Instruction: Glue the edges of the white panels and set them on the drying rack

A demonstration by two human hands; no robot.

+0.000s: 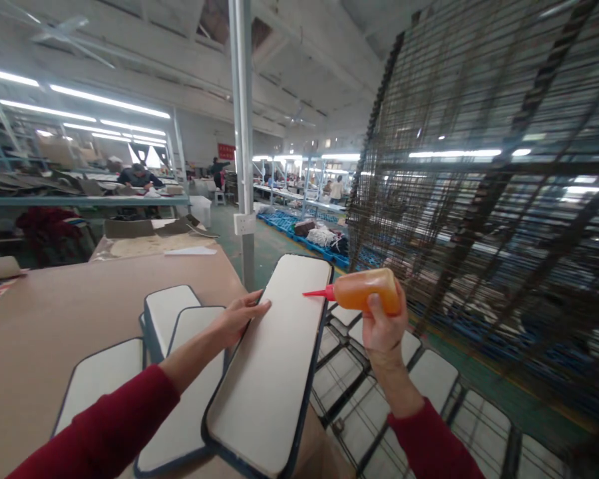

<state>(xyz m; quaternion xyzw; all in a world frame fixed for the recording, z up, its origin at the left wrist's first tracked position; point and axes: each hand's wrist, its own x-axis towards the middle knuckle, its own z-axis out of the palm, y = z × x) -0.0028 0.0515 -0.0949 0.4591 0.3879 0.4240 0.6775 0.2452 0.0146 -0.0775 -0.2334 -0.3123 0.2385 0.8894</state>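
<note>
My left hand (242, 316) grips the left edge of a long white panel with rounded corners and a dark rim (272, 359), its thumb on the white face. The panel is held tilted above the table's right side. In my right hand (387, 326) is a squeeze bottle (367, 291) of amber liquid, lying nearly level with its red nozzle pointing left. The nozzle tip is over the panel's upper part; whether it touches I cannot tell. Several similar dark-rimmed panels (100, 376) lie overlapping on the table under my left arm.
The brown table (24, 339) carries grey sheets (160, 228) at its far end. A metal post with a socket box (244, 225) stands just beyond. On the right, a tall wire rack (479, 166) leans up, with more white panels (434, 372) on wire shelving below. People work further back.
</note>
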